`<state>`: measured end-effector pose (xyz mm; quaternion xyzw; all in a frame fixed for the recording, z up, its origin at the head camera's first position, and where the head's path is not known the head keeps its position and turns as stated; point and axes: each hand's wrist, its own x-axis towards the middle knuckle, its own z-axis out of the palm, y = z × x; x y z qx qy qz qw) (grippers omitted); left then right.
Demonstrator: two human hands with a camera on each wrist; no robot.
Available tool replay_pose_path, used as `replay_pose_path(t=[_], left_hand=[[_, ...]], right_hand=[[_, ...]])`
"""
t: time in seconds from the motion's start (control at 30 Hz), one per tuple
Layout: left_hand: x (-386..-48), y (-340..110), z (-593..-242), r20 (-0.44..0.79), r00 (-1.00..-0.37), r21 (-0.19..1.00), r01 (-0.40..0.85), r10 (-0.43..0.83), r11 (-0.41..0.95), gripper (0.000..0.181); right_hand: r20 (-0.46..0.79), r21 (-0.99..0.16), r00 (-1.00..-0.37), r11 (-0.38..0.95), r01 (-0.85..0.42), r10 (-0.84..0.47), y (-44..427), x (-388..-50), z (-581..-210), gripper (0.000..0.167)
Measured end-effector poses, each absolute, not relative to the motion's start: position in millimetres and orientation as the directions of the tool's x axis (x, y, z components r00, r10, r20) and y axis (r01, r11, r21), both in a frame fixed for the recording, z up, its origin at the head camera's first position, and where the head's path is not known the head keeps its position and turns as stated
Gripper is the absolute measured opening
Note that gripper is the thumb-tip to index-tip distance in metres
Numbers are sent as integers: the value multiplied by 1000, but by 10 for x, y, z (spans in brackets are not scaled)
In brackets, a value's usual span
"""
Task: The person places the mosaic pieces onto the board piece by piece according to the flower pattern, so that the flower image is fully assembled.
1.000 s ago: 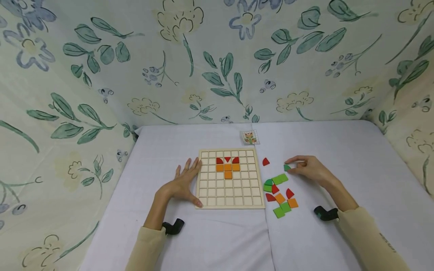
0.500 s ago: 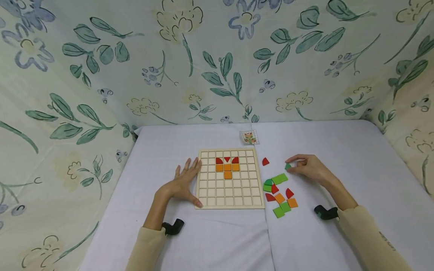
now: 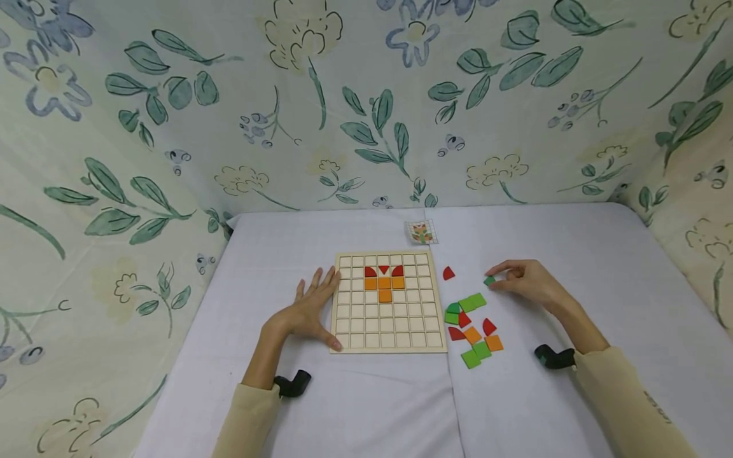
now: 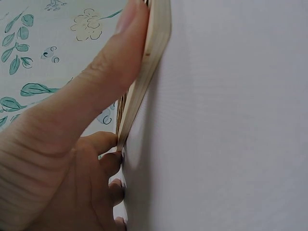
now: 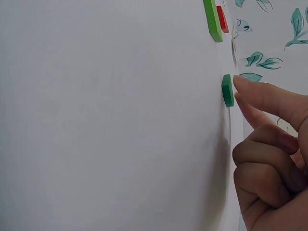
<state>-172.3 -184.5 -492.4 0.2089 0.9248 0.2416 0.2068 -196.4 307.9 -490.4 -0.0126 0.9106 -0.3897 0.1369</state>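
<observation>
The board lay flat on the white-covered worktop, its far edge facing the worktop's far edge. The left hand was spread wide and gripped nothing; its thumb met the board's near left corner, and one fingertip met the left edge close to the far left corner.

The right hand was closed to a pinch: thumb and forefinger held the dark green piece at the tips, with the other fingers curled in. The dark green piece was located off the board, well apart from its right edge; whether it was clear of the worktop could not be told.

Board contents: three red pieces in the second row from the far edge, three orange pieces directly below them in the third row, and one orange square under the middle one.

Loose pieces in red, orange and two greens lay along the board's right edge, most toward the near right corner. A patterned card lay beyond the far right corner, near the worktop's far edge.
</observation>
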Motion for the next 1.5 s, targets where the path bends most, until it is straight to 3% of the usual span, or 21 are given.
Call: replay_pose_path(t=[1.5], left_hand=[[-1719, -1846, -4912, -284, -827, 524, 289, 484, 801, 155]], right_hand=[[-255, -718, -950, 694, 63, -178, 3064, -1975, -4961, 44]])
